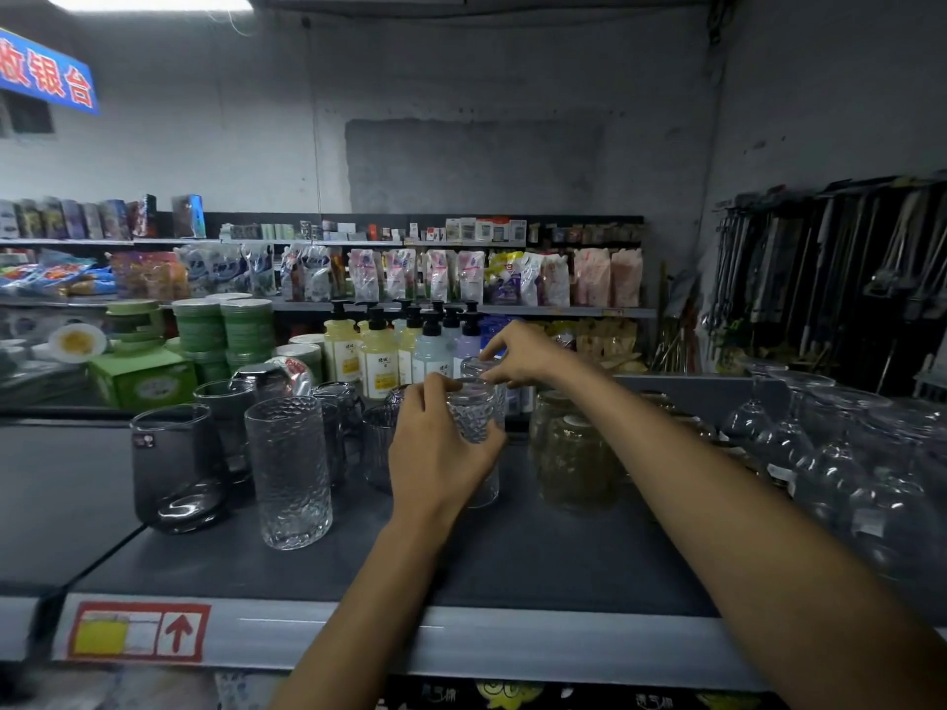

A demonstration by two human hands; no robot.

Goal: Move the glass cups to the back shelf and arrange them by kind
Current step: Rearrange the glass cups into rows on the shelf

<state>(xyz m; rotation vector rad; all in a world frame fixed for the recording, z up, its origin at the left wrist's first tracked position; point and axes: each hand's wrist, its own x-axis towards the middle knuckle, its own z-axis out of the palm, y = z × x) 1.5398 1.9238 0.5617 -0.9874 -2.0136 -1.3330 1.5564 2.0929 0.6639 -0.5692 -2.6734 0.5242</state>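
Note:
My left hand grips a clear diamond-patterned glass cup in the middle of the dark shelf. Just behind it, my right hand pinches the rim of another clear cup. To the left stand a tall textured tumbler, a smoky dark cup and several more dark glasses. Amber textured jars stand to the right of my hands, and stemmed wine glasses fill the far right.
Pump bottles stand right behind the glasses, with green stacked lids and a green box at back left. Farther shelves hold refill pouches. The shelf's front edge carries a price label. Long-handled tools hang at right.

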